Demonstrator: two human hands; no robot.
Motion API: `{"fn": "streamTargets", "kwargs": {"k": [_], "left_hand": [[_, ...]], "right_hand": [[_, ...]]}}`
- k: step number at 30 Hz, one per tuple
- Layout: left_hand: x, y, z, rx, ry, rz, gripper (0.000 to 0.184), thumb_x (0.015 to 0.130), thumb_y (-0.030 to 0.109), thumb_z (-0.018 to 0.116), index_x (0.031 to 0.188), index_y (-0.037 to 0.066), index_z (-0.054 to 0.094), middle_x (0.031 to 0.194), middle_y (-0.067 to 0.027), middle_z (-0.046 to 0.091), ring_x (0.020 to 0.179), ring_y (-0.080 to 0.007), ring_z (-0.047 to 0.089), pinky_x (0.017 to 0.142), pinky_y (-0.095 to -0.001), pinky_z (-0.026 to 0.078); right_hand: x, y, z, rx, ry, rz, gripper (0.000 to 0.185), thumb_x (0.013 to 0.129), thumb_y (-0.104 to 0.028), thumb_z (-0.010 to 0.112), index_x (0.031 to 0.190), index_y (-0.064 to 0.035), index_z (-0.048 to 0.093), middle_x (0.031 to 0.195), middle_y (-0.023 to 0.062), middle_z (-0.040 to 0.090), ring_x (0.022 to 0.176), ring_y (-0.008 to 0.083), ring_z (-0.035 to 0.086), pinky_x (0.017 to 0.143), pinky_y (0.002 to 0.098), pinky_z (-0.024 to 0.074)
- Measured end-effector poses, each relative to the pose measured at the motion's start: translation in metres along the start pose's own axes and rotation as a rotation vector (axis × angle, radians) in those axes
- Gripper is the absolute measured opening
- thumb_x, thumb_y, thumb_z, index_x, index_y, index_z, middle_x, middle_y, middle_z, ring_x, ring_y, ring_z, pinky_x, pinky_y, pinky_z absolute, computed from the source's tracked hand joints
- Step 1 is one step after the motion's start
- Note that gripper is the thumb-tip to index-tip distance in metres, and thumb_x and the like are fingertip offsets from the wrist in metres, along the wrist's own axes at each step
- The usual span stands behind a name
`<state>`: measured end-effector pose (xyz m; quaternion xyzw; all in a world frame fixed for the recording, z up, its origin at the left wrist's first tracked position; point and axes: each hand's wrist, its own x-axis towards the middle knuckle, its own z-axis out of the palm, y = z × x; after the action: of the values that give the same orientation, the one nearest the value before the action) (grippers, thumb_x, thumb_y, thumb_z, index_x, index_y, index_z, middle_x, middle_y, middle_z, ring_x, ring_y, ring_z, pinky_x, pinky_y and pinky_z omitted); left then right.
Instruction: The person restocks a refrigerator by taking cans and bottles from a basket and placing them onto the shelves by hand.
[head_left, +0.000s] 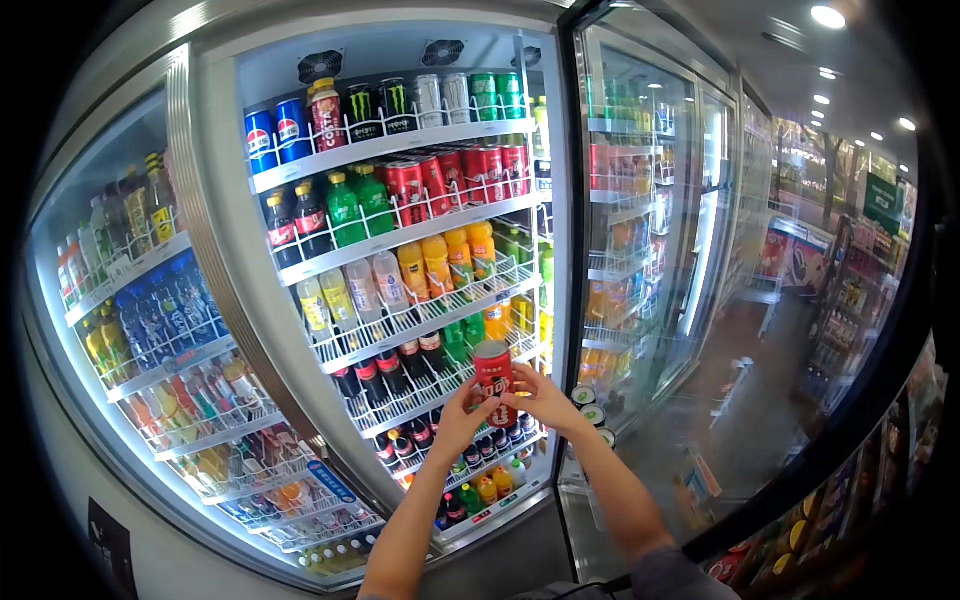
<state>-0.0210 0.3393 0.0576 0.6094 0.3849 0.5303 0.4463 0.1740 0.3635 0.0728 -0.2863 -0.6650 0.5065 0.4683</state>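
Observation:
A red can [494, 372] is held upright between both hands in front of the open cooler's lower shelves. My left hand [466, 412] has its fingers round the can's left side. On the right side, my right hand [538, 396] grips the same can, its thumb near the front. Behind the can are wire shelves [425, 333] with dark bottles [410, 357] and orange bottles [497, 318]. Higher up, red cans [405, 190] stand in a row beside green bottles [343, 208].
The open glass door [640, 250] stands to the right, reflecting shelves. A second cooler section [170, 310] with bottles is at the left. Several cans with pale lids [592, 414] stand near the door's lower inner edge. Store shelves [850, 300] are at the far right.

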Motion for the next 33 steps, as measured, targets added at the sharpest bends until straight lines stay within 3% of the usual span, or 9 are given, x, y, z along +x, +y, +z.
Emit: {"fn": "streamTargets", "kwargs": {"k": [6, 9, 15, 20, 23, 25, 26, 31, 33], "left_hand": [[0.079, 0.006, 0.054, 0.044, -0.102, 0.107, 0.06, 0.09, 0.021, 0.068, 0.141, 0.001, 0.043, 0.119, -0.0119, 0.061, 0.109, -0.0194, 0.057, 0.096, -0.0336, 0.046], [0.113, 0.02, 0.055, 0.136, -0.049, 0.188, 0.059, 0.088, 0.02, 0.07, 0.138, 0.0, 0.046, 0.123, -0.0116, 0.057, 0.107, -0.0196, 0.058, 0.09, -0.034, 0.049], [0.188, 0.093, 0.006, 0.499, 0.007, 0.431, 0.062, 0.084, 0.017, 0.072, 0.138, 0.0, 0.046, 0.122, -0.0139, 0.057, 0.105, -0.0202, 0.06, 0.085, -0.0332, 0.051], [0.262, 0.147, -0.04, 0.453, 0.008, 0.594, 0.061, 0.082, 0.012, 0.073, 0.136, 0.001, 0.045, 0.109, -0.0144, 0.064, 0.1, -0.0224, 0.063, 0.083, -0.0341, 0.054], [0.3, 0.175, -0.064, 0.532, 0.045, 0.714, 0.061, 0.082, 0.01, 0.072, 0.135, 0.001, 0.044, 0.116, -0.0169, 0.065, 0.104, -0.0237, 0.065, 0.088, -0.0341, 0.053], [0.318, 0.185, -0.077, 0.513, 0.048, 0.726, 0.058, 0.081, 0.009, 0.071, 0.133, 0.001, 0.046, 0.115, -0.0182, 0.065, 0.105, -0.026, 0.065, 0.088, -0.0358, 0.053], [0.328, 0.19, -0.08, 0.509, 0.054, 0.739, 0.056, 0.081, 0.009, 0.071, 0.131, 0.001, 0.047, 0.115, -0.0195, 0.065, 0.107, -0.0284, 0.065, 0.088, -0.0375, 0.054], [0.374, 0.191, -0.092, 0.482, 0.071, 0.881, 0.053, 0.081, 0.006, 0.07, 0.129, 0.003, 0.048, 0.115, -0.0181, 0.063, 0.104, -0.03, 0.065, 0.088, -0.0372, 0.053], [0.388, 0.189, -0.093, 0.548, 0.148, 0.885, 0.052, 0.08, 0.005, 0.07, 0.128, 0.002, 0.05, 0.116, -0.0179, 0.062, 0.101, -0.0308, 0.065, 0.088, -0.0372, 0.052]], "right_hand": [[0.016, -0.003, -0.072, -0.018, 0.182, -0.11, 0.072, 0.088, -0.016, 0.072, 0.144, 0.0046, 0.032, 0.132, 0.0171, 0.053, 0.115, 0.0223, 0.055, 0.095, 0.0353, 0.0477], [0.044, -0.019, -0.082, -0.022, 0.198, -0.178, 0.07, 0.089, -0.015, 0.07, 0.144, 0.004, 0.032, 0.134, 0.0156, 0.053, 0.117, 0.0225, 0.055, 0.097, 0.0352, 0.0465], [0.141, -0.066, -0.084, -0.089, 0.136, -0.306, 0.067, 0.09, -0.008, 0.066, 0.145, 0.0011, 0.03, 0.139, 0.0135, 0.048, 0.128, 0.0233, 0.047, 0.102, 0.0374, 0.0432], [0.232, -0.111, -0.077, -0.252, 0.181, -0.52, 0.062, 0.088, -0.002, 0.065, 0.14, 0.0031, 0.032, 0.132, 0.0157, 0.053, 0.124, 0.0242, 0.051, 0.103, 0.0355, 0.0444], [0.276, -0.136, -0.068, -0.229, 0.204, -0.588, 0.062, 0.086, -0.002, 0.066, 0.139, 0.0013, 0.034, 0.131, 0.0175, 0.055, 0.123, 0.0263, 0.054, 0.099, 0.0379, 0.0466], [0.3, -0.149, -0.067, -0.663, 0.346, -0.669, 0.066, 0.083, -0.005, 0.069, 0.14, -0.0012, 0.034, 0.127, 0.0195, 0.057, 0.121, 0.0302, 0.056, 0.097, 0.0398, 0.0472], [0.31, -0.155, -0.066, -0.675, 0.352, -0.695, 0.068, 0.08, -0.006, 0.071, 0.139, -0.0027, 0.035, 0.123, 0.0206, 0.059, 0.118, 0.0334, 0.057, 0.096, 0.0406, 0.048], [0.355, -0.158, -0.075, -0.679, 0.342, -0.781, 0.06, 0.084, -0.004, 0.068, 0.135, 0.003, 0.037, 0.127, 0.0214, 0.056, 0.12, 0.031, 0.057, 0.093, 0.0391, 0.0544], [0.373, -0.152, -0.082, -0.763, 0.443, -0.787, 0.057, 0.083, -0.002, 0.068, 0.133, 0.0023, 0.041, 0.125, 0.0201, 0.057, 0.118, 0.0296, 0.058, 0.092, 0.0387, 0.0549]]}}
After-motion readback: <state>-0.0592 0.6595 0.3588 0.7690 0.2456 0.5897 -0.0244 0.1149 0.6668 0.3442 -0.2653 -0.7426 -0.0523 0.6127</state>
